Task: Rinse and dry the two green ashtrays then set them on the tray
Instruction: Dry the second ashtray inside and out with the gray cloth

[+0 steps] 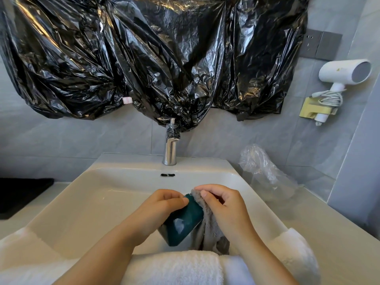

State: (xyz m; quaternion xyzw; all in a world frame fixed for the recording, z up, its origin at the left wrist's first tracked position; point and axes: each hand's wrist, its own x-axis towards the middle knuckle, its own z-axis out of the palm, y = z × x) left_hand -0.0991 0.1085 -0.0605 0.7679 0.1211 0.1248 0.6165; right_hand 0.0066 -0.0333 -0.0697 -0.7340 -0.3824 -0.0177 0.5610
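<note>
Now two hands (164, 204) hold one green ashtray (184, 222), one cloth (207, 225)

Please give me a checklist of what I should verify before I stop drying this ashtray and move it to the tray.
1. Hold: left hand grips the ashtray over the sink: ok.
2. Cloth: right hand pinches it against the ashtray's edge: ok.
3. Faucet: no water stream visible: ok.
4. Ashtray dry: surface looks glossy, wet or only shiny: cannot tell.
5. Second ashtray: not in view: cannot tell.
6. Tray: a black flat thing lies at the left edge and may be the tray, mostly out of view: cannot tell.
</note>
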